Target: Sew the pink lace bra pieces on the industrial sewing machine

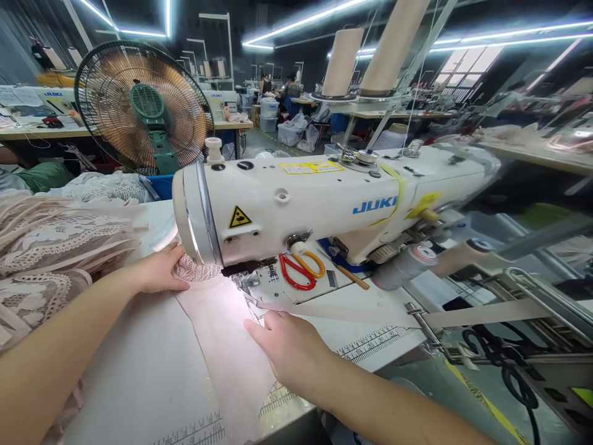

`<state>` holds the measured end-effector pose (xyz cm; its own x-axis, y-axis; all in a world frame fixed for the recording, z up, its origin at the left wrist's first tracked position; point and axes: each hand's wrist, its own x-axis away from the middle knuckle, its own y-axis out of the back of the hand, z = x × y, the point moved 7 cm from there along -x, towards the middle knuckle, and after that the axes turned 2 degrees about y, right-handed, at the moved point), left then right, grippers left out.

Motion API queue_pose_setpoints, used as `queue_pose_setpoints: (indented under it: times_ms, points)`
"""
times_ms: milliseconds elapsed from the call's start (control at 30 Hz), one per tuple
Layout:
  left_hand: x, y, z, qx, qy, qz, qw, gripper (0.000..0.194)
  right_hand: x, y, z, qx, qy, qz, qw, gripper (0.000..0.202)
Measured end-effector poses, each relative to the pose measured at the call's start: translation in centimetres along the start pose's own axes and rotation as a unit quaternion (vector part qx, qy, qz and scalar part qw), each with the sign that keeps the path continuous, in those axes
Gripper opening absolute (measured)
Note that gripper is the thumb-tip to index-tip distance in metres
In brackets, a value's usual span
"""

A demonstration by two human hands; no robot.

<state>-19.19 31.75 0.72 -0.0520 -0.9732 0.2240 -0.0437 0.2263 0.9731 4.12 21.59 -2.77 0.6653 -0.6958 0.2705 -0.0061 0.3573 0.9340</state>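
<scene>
The left hand (pixel 160 270) lies on the pink lacy cloth (pixel 197 270) by the round end of the big white sewing machine (pixel 287 204). Its thumb sticks out to the side, and I cannot tell if it grips the lace. The right hand (pixel 290 346) is nearly closed, with its thumb and curled finger at the edge of the long pale pink smooth cloth (pixel 231 352). I cannot tell if it pinches the cloth. The smooth cloth goes from the machine's end down over the white table (pixel 148 371). A thin pale pink strip (pixel 486 314) runs from near the right hand to a metal bar. 2 scissor loops, 1 red (pixel 299 272) and 1 yellow (pixel 311 264), are under the machine's arm. A lacy pink pile (pixel 60 247) is at the left.
</scene>
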Motion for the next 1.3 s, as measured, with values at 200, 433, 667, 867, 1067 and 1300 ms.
queue_pose_setpoints:
  times_ms: [200,433,667,867,1067,1300]
  points:
    - [1.5,1.1,-1.2,-0.044,0.043,-0.038,0.997,0.038,-0.2,0.0,0.0,-0.002,-0.001,-0.001,1.000,0.052]
    - [10.5,-4.6,-12.4,0.008,-0.244,-0.171,0.954,0.034,1.9,-0.5,-0.5,0.007,0.055,-0.026,0.998,0.035]
    - [14.4,-8.3,-15.6,-0.033,-0.344,-0.146,0.927,0.024,4.6,-0.7,-0.8,-0.002,0.094,-0.023,0.995,0.038]
    - [14.3,-6.8,-14.4,-0.058,-0.375,-0.201,0.903,0.027,3.6,-1.4,-0.9,0.026,0.111,-0.081,0.990,0.041]
    - [13.5,-6.8,-13.0,-0.060,-0.384,-0.209,0.897,0.029,2.2,-0.9,-0.6,0.041,0.107,-0.087,0.990,0.027]
    - [12.3,-6.4,-11.6,-0.053,-0.390,-0.225,0.892,0.029,0.5,-0.3,-0.3,0.070,0.075,-0.028,0.994,0.032]
